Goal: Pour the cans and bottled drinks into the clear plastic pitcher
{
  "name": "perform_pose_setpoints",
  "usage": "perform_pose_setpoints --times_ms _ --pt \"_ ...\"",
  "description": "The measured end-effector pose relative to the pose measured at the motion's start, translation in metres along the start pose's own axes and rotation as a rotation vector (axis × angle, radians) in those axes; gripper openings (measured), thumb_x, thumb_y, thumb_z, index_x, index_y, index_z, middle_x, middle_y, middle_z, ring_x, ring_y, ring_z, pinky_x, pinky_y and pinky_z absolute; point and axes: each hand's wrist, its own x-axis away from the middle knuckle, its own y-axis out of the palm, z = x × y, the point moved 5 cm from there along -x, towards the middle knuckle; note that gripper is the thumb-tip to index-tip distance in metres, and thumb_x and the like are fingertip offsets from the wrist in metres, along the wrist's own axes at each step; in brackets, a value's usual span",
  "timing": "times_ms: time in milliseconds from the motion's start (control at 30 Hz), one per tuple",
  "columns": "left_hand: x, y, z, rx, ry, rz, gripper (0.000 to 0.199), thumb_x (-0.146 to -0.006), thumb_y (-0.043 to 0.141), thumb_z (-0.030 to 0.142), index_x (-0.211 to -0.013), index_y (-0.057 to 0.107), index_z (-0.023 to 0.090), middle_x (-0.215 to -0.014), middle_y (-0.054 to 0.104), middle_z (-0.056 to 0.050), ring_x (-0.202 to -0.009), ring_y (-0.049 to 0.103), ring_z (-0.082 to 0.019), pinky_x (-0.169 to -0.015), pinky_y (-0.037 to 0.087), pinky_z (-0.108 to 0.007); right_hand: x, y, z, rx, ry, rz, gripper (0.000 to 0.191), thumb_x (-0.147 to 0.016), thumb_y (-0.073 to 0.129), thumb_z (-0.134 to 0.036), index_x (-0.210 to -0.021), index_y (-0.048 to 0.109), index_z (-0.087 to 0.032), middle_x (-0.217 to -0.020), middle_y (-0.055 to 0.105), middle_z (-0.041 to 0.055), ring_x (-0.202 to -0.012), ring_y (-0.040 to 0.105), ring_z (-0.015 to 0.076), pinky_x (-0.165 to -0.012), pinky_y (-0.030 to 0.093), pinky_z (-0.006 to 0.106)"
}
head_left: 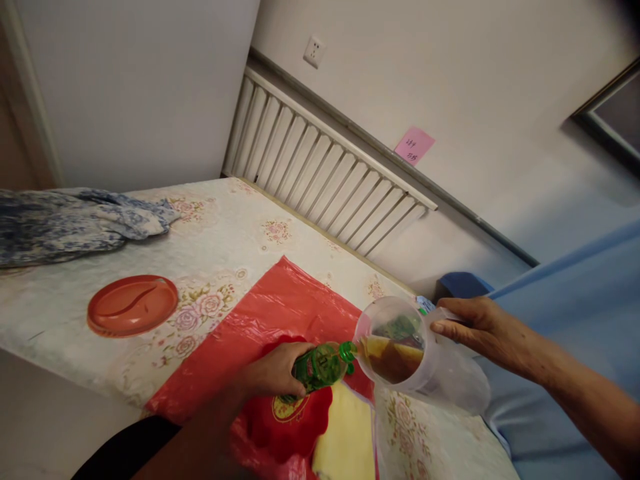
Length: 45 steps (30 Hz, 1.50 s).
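Observation:
My left hand is wrapped round a green plastic bottle, whose green neck points right. In my right hand is the handle of a translucent plastic pitcher, tilted with its mouth towards the bottle. Brown liquid shows inside the pitcher and reaches close to its rim. Bottle neck and pitcher rim meet or nearly meet; I cannot tell which way any liquid runs. Below the bottle lies a red scalloped dish with a gold pattern. A folded yellow cloth is beside it.
Under the dish, a red plastic sheet covers part of the flowered tablecloth. An orange-red oval lid lies to the left, near a blue-and-white cloth. A radiator stands behind the table; a blue curtain hangs right.

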Motion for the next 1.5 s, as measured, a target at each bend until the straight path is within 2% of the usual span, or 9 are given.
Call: perform_pose_setpoints --times_ms 400,567,767,1000,1267,1500 --pt "0.001 0.0 0.003 -0.001 0.0 -0.004 0.077 -0.054 0.07 0.01 -0.128 0.063 0.028 -0.114 0.073 0.0 -0.099 0.066 -0.026 -0.078 0.052 -0.03 -0.001 0.0 -0.002 0.03 0.006 -0.013 0.056 -0.089 0.047 -0.072 -0.073 0.057 -0.019 -0.068 0.054 0.0007 -0.061 0.05 0.0148 -0.051 0.037 0.028" --pt "0.0 -0.001 0.0 -0.025 0.005 0.007 0.073 -0.053 0.072 0.01 -0.124 0.065 0.027 -0.115 0.074 -0.001 -0.1 0.066 -0.026 -0.08 0.052 -0.031 -0.001 0.0 -0.002 0.035 0.013 -0.007 0.057 -0.088 0.047 -0.073 -0.07 0.056 -0.02 -0.066 0.052 0.0 -0.059 0.049 0.0143 -0.05 0.036 0.027" --pt "0.0 -0.001 0.001 -0.046 -0.003 0.011 0.064 -0.054 0.07 0.012 -0.117 0.068 0.024 -0.107 0.075 0.0 -0.093 0.066 -0.025 -0.073 0.05 -0.028 -0.001 0.0 -0.003 0.044 0.013 0.003 0.057 -0.087 0.047 -0.074 -0.07 0.057 -0.02 -0.066 0.052 0.0004 -0.059 0.049 0.0147 -0.05 0.035 0.028" --pt "0.001 0.001 -0.002 -0.008 -0.002 0.001 0.065 -0.054 0.07 0.013 -0.118 0.066 0.024 -0.108 0.074 0.0 -0.094 0.067 -0.025 -0.073 0.05 -0.028 0.0 0.0 -0.002 0.003 0.011 -0.001 0.055 -0.087 0.049 -0.072 -0.07 0.057 -0.02 -0.067 0.052 0.0002 -0.06 0.048 0.0147 -0.052 0.036 0.027" --pt "0.001 -0.002 -0.002 -0.026 -0.011 0.013 0.065 -0.054 0.072 0.013 -0.118 0.067 0.023 -0.109 0.073 -0.001 -0.094 0.066 -0.024 -0.076 0.05 -0.029 0.007 0.012 0.01 -0.116 -0.001 0.058 0.053 -0.089 0.051 -0.068 -0.069 0.058 -0.019 -0.066 0.048 -0.0018 -0.062 0.047 0.0137 -0.055 0.037 0.025" --pt "0.003 -0.002 0.005 -0.009 -0.035 0.011 0.064 -0.053 0.071 0.011 -0.116 0.067 0.023 -0.108 0.073 -0.001 -0.093 0.065 -0.023 -0.073 0.048 -0.026 0.009 0.025 0.034 -0.233 -0.015 0.119 0.048 -0.086 0.058 -0.065 -0.071 0.062 -0.019 -0.062 0.046 -0.0032 -0.057 0.041 0.0114 -0.051 0.032 0.024"
